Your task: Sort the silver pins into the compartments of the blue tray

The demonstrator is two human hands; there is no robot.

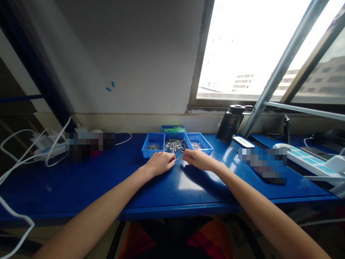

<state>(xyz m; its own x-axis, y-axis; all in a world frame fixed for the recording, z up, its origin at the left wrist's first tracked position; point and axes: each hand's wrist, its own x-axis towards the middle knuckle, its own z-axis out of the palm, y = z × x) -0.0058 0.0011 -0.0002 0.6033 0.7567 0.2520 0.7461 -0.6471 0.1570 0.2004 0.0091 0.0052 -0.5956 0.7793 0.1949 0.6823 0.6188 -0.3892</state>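
Observation:
My left hand and my right hand meet above the blue table, just in front of the trays. A thin silvery metal pin spans the small gap between them, each end pinched in closed fingertips. Its exact kind is too small to make out. Behind my hands, a pile of similar slender metal pieces fills the middle. The left blue tray and the right blue tray each contain some metal pieces too. My right hand partly covers the front of the right tray.
At the back, a small blue tray carries green plastic. A dark bottle stands right of the trays, near a white flat device. A power strip lies far right. White cables tangle at the left.

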